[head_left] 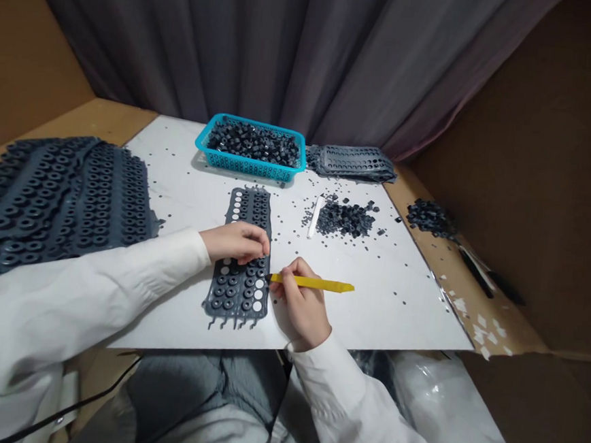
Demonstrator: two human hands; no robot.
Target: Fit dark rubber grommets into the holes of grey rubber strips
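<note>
A dark grey rubber sheet [239, 292] with rows of raised rings lies on the white board, its long side running away from me. White discs fill some rings along its left and lower right edges. My left hand [237, 241] rests across the middle of the sheet, fingers curled together at its right edge; whatever they pinch is hidden. My right hand [303, 304] grips a slim yellow tool [329, 285] like a pen. Its dark tip points left and meets the sheet's right edge, just below my left fingertips.
Larger ringed rubber sheets [67, 197] are piled at left. A turquoise basket [251, 165] of small black parts stands behind, beside stacked strips [356, 162]. Black scraps [347, 217] and a white stick [315, 217] lie right of centre. Cardboard walls [533, 186] flank the board.
</note>
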